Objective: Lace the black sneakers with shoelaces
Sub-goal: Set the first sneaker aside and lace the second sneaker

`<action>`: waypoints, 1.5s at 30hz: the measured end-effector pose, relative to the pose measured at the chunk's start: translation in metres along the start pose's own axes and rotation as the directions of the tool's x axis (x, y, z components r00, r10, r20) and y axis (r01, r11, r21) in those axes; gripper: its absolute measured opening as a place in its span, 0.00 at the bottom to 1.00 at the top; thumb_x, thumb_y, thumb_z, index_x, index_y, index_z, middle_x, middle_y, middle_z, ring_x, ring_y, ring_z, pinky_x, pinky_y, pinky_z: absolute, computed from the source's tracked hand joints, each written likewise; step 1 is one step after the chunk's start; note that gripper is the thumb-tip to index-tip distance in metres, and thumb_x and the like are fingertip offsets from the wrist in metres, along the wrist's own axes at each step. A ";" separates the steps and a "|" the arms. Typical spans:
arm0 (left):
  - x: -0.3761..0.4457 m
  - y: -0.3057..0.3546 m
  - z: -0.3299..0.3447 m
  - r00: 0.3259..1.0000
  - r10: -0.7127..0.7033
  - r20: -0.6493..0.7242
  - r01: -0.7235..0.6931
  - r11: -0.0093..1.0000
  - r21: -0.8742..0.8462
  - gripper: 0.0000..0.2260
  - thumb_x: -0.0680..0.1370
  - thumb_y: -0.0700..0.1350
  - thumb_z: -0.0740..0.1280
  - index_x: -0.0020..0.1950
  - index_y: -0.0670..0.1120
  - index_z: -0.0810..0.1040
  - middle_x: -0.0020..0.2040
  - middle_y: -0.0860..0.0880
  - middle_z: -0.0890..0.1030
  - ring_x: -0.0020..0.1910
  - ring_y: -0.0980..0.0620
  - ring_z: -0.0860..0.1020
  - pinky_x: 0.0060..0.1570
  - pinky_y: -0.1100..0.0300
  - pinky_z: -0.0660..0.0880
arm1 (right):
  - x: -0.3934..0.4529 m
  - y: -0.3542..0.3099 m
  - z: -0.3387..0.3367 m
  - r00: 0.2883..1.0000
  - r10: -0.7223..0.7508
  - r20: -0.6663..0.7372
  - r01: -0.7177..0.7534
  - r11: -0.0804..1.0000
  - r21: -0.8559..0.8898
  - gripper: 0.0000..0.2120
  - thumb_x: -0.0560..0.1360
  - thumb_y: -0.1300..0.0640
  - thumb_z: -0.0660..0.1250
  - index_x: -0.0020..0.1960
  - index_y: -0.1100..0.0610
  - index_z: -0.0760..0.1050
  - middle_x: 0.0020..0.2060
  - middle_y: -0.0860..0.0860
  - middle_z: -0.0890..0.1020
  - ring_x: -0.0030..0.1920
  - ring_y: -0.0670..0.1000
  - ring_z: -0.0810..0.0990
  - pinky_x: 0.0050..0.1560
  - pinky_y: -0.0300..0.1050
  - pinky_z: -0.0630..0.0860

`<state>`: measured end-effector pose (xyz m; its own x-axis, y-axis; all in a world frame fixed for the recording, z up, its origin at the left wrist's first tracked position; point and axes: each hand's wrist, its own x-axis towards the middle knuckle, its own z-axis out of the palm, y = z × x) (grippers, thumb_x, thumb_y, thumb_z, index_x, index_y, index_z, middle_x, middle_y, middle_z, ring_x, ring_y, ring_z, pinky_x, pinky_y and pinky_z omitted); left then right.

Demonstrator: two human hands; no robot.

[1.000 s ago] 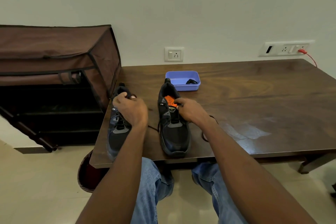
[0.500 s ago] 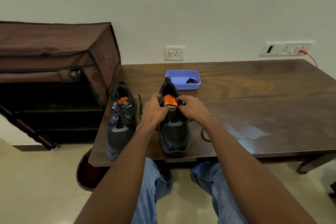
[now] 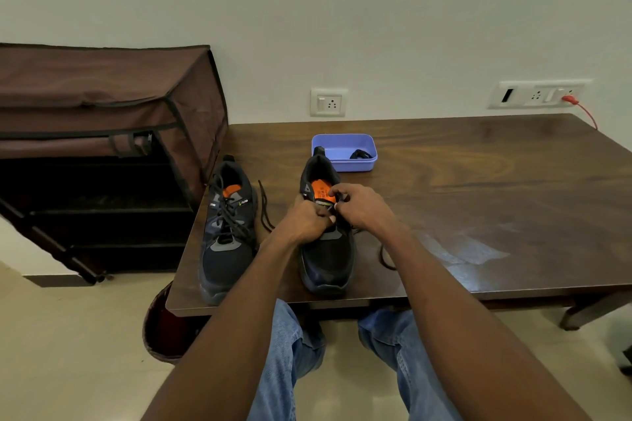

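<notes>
Both your hands meet over the right-hand black sneaker with the orange insole, which stands near the front edge of the dark brown wooden table, its toe pointing toward you. Your left hand has its fingers curled at the left side of the tongue, pinching the black shoelace at the top eyelets. Your right hand curls in from the other side, its fingertips pinching the same lace just beside the left hand; the exact hold is partly hidden by the knuckles. A loose loop of that lace trails on the table to the right of the shoe.

The second black sneaker with grey panels stands to the left, close to the table's left edge, already laced, with one lace end lying on the wood between the two shoes. Behind the right-hand shoe, nearly touching its heel, sits a light purple plastic tray holding a small dark item. A brown fabric shoe rack stands against the table's left edge.
</notes>
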<state>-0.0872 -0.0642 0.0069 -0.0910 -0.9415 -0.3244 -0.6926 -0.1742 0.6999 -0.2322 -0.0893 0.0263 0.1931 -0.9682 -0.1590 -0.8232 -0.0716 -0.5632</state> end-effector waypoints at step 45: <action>-0.009 0.001 -0.015 0.880 0.083 -0.468 -0.073 0.997 0.040 0.18 0.76 0.38 0.69 0.65 0.47 0.78 0.77 0.42 0.59 0.77 0.43 0.56 0.75 0.48 0.58 | -0.005 -0.006 0.005 1.000 0.006 -0.014 -0.006 0.999 0.053 0.16 0.75 0.56 0.62 0.60 0.49 0.80 0.58 0.52 0.82 0.53 0.55 0.80 0.57 0.55 0.78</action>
<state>-0.0764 -0.0597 0.0199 0.1977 -0.9777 0.0706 -0.7121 -0.0937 0.6957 -0.2258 -0.0827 0.0266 0.1806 -0.9718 -0.1516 -0.7951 -0.0536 -0.6042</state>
